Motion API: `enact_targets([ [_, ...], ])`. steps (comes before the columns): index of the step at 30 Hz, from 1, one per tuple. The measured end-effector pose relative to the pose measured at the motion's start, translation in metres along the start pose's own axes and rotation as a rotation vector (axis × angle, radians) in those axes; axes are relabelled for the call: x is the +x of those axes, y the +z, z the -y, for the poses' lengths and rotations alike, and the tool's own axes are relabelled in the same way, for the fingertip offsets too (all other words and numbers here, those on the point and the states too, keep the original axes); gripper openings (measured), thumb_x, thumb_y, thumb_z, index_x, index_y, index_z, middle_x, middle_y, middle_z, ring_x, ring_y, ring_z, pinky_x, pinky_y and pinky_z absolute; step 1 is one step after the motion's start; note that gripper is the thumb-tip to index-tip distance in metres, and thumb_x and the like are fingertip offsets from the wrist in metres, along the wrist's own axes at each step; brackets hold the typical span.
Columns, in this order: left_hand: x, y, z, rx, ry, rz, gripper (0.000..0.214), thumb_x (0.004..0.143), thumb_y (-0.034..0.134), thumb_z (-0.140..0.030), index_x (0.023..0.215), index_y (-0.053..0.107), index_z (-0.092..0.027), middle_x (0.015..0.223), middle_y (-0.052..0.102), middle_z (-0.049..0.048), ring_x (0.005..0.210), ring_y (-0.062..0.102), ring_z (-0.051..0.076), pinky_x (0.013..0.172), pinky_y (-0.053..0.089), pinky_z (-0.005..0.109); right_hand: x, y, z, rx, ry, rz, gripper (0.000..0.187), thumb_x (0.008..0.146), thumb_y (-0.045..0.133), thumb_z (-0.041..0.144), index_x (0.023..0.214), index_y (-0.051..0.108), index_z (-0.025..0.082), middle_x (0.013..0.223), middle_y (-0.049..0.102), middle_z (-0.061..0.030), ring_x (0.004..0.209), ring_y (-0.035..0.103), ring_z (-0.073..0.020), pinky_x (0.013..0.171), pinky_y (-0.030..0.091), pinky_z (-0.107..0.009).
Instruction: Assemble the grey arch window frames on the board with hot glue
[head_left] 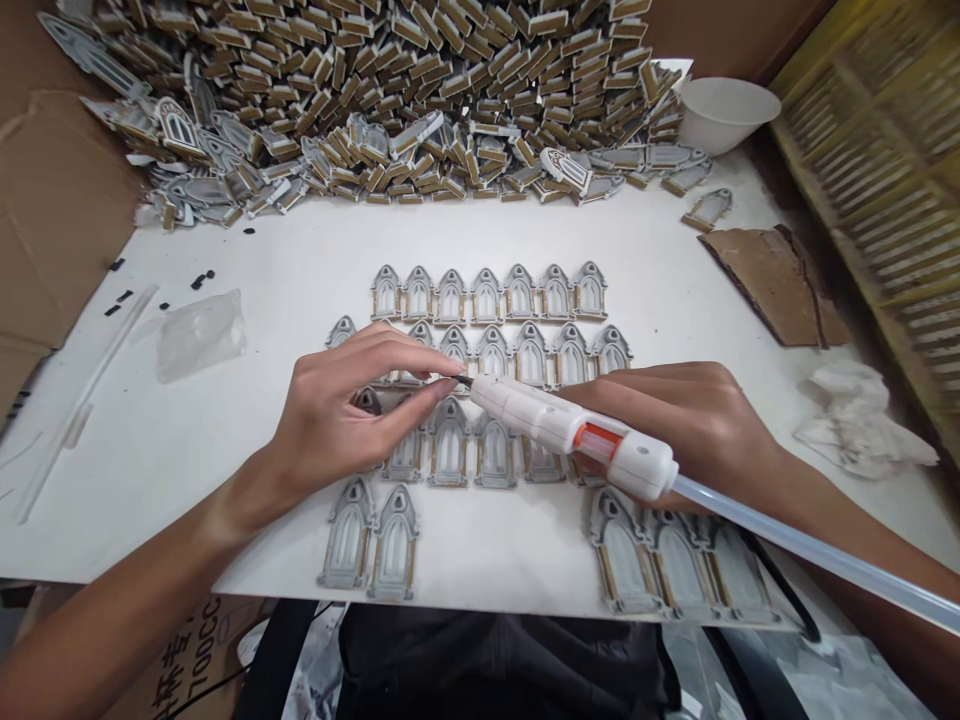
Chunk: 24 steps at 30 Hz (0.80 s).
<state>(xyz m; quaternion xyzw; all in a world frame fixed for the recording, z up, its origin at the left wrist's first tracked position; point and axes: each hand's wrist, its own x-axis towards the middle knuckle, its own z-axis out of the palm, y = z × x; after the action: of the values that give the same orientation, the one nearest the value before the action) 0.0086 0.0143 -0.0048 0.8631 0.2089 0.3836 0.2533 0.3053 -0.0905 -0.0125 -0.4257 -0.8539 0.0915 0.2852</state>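
My right hand point(686, 415) is wrapped round a white hot glue gun point(525, 410) with an orange part and a clear glue stick point(810, 555) running out of its back. The gun's dark nozzle points left and meets the fingertips of my left hand point(345, 400). Thumb and forefinger of that hand are pinched at the nozzle; whatever small thing lies between them is too hidden to name. Under both hands, small grey arched window-shaped pieces point(450, 440) with tan edges lie in rows on the white table point(495, 560). My hands cover some of them.
A large heap of the same pieces point(420, 90) fills the back. A white bowl point(727, 112) stands back right, beside a yellow crate point(892, 150). Cardboard scrap point(772, 285) and crumpled tissue point(862, 415) lie right. Small black bits point(199, 280), a plastic bag point(201, 335) and another glue stick point(90, 400) lie left.
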Motion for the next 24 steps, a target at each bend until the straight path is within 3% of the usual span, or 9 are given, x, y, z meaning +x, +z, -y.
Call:
enact_targets([
  [24, 0.0003, 0.0004, -0.0003, 0.0, 0.001, -0.004, 0.039, 0.088, 0.085, -0.005, 0.118, 0.082, -0.029, 0.102, 0.086, 0.0023, 0.091, 0.079, 0.023, 0.081, 0.065, 0.041, 0.0006, -0.0008, 0.0012, 0.003, 0.009, -0.003, 0.015, 0.108, 0.056, 0.031, 0.111, 0.068, 0.022, 0.072, 0.066, 0.0003, 0.056, 0.054, -0.0158, 0.056, 0.034, -0.034],
])
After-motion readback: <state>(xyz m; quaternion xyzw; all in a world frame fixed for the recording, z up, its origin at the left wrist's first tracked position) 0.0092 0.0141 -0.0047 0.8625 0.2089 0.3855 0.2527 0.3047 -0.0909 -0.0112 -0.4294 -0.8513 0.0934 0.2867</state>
